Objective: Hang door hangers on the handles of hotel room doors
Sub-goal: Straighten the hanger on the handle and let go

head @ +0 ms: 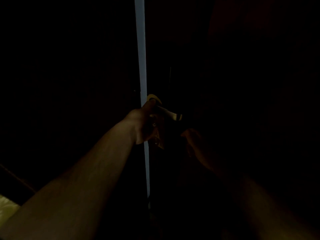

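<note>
The scene is very dark. A metal lever door handle [174, 115] sticks out to the right from a dark door. A door hanger [158, 130] with a yellowish loop at its top sits around the handle's base and hangs down below it. My left hand [144, 123] is shut on the hanger just left of the handle, thumb up near the loop. My right hand [195, 144] hovers below and to the right of the handle, dim, fingers loosely curled, holding nothing that I can make out.
A narrow pale strip of light [142, 66] runs vertically along the door's edge, left of the handle. The dark door leaf [225, 84] fills the right side. A pale lit patch of floor [7, 207] shows at the bottom left corner.
</note>
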{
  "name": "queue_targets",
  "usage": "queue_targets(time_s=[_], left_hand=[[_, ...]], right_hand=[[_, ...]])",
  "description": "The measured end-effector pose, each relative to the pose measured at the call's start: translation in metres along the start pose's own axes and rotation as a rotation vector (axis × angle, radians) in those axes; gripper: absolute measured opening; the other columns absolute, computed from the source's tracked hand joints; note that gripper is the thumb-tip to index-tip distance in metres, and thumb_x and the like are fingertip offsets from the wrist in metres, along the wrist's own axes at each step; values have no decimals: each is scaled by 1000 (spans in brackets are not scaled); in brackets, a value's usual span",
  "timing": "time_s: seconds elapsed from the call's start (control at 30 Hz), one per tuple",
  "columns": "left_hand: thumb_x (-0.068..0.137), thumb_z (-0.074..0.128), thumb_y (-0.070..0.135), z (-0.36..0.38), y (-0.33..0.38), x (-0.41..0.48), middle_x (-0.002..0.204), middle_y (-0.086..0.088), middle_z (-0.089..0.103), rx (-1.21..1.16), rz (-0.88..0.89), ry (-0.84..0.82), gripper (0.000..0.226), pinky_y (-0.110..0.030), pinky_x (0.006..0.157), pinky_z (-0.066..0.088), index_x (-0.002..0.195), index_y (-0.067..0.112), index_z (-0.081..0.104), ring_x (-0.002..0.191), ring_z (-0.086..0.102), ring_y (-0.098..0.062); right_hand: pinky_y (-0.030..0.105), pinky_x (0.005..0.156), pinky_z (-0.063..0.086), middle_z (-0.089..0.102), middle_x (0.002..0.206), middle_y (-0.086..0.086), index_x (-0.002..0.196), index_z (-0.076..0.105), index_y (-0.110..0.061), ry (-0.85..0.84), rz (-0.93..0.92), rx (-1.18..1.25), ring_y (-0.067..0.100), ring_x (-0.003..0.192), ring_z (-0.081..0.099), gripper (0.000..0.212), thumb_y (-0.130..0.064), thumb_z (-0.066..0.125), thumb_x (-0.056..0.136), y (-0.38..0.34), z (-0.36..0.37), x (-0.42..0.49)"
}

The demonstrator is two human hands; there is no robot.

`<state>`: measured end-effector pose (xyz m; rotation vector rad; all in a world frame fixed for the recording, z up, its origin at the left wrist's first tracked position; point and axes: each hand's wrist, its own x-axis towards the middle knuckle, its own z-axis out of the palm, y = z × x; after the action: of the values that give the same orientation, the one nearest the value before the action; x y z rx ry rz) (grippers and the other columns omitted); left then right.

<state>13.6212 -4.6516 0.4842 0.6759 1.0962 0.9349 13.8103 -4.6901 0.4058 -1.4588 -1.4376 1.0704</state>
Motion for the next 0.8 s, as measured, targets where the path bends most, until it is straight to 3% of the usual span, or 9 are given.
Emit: queue_targets(time_s=[0.07,0.1,0.17,0.37,0.5,0.6,0.67,0.7,0.8], left_hand=[[95,55,48,-3,-4,0,70,-2,65,84,25,42,33,-22,46,43,102,16,63,53,49,-10],[95,53,50,-4,-5,0,54,2,58,111,27,47,35,-18,39,35,101,17,63,45,37,-7],[94,54,53,-5,-7,0,43,6,49,134,22,53,36,-16,35,29,102,19,62,43,27,-7],[96,50,54,-6,-9,1,46,4,46,117,66,39,41,-16,35,31,112,18,61,42,32,-8],[93,59,47,-7,-8,2,94,-6,57,63,85,92,34,-27,55,48,105,16,52,77,58,-18],[85,69,50,-11,-10,7,117,-13,63,4,112,44,47,-38,77,56,113,14,59,98,65,-27],[91,63,44,-8,-11,7,111,-11,64,-17,161,40,30,-37,78,53,102,16,60,92,63,-23],[94,59,40,-7,-10,3,102,-9,63,-13,172,23,25,-35,77,52,102,16,60,86,62,-20],[101,47,33,-8,-12,2,92,-5,61,20,197,-69,28,-24,65,50,109,9,58,68,57,-11]], right_hand=[[14,50,41,51,74,-1,122,51,-4,41,-59,-29,11,61,48,34,-29,37,105,-6,0,5],[12,49,41,51,74,-1,121,51,-8,62,-100,-33,10,61,48,29,-28,36,104,-10,0,5],[10,46,40,50,72,-1,114,48,-21,78,-192,-7,8,59,47,16,-26,37,104,-25,1,2],[9,44,38,49,74,-2,117,47,-18,75,-207,26,6,60,47,19,-27,36,105,-47,3,-5],[11,48,39,47,78,-10,125,48,-10,116,-184,-47,-2,57,50,34,-33,36,104,-50,8,-5],[27,77,48,59,105,-2,140,44,-11,174,-163,-196,9,88,57,51,-43,37,101,-51,10,-14],[43,104,39,50,142,15,147,38,-12,188,-137,-360,30,123,52,55,-40,36,100,-53,11,-23],[46,108,37,47,145,14,146,40,-15,191,-114,-395,31,127,50,52,-40,37,101,-53,14,-24],[45,90,52,61,97,-10,110,54,-25,307,-91,-126,18,96,59,27,-46,41,100,-65,23,-25]])
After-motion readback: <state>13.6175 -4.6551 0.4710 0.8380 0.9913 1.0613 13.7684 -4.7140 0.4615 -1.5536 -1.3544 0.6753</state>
